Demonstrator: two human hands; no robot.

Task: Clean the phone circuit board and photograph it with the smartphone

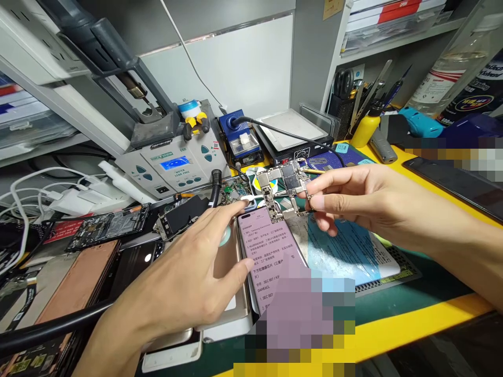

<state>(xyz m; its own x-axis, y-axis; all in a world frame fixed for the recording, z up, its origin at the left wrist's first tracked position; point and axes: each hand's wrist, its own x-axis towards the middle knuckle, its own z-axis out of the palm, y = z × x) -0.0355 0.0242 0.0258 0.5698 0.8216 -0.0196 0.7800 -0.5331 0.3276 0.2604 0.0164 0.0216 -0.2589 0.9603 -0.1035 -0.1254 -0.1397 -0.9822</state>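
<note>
My right hand (346, 201) pinches the right edge of a phone circuit board (291, 178), holding it up in the air. The board is irregular in outline, with metal shields and a dark chip. Left of it, my left hand (192, 262) has its thumb and fingers apart and holds nothing. Its fingertips are at the top left corner of a lit phone (267, 246) whose pink screen shows text. Whether they touch the phone is unclear. Part of that phone's lower end is hidden by pixelation. A blue and white packet (346, 251) lies below my right hand.
Behind stand a hot air station (173, 162), a blue soldering unit (239, 139) and a flat black-sided device (294, 141). Disassembled phones (110, 225) and cables crowd the left. At right are a yellow bottle (366, 125), a tool holder and a black phone (456, 183).
</note>
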